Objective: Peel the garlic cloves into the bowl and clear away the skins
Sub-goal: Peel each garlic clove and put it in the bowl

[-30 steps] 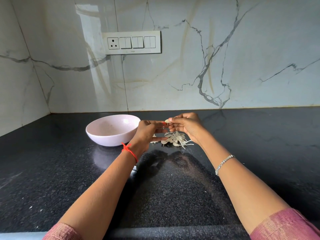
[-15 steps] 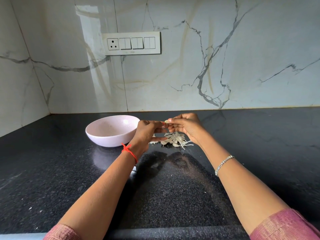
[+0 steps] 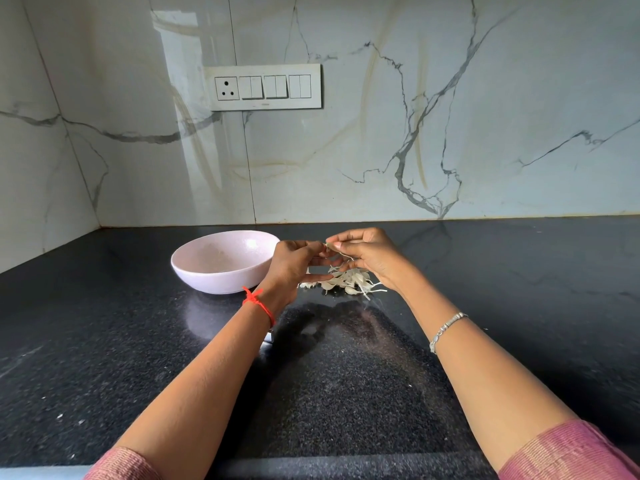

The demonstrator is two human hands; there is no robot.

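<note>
Both hands meet above the black counter, just right of a pale pink bowl. My left hand and my right hand pinch one small garlic clove between their fingertips, with a thin strip of skin hanging from it. Below the hands lies a small heap of pale garlic cloves and skins on the counter. The bowl's inside looks bare from this angle.
The black speckled counter runs to a marble wall behind and a side wall on the left. A switch plate with a socket is fixed on the back wall above the bowl.
The hands stay in nearly the same place; the fingers have shifted slightly on the clove and a strip of skin now hangs from it.
</note>
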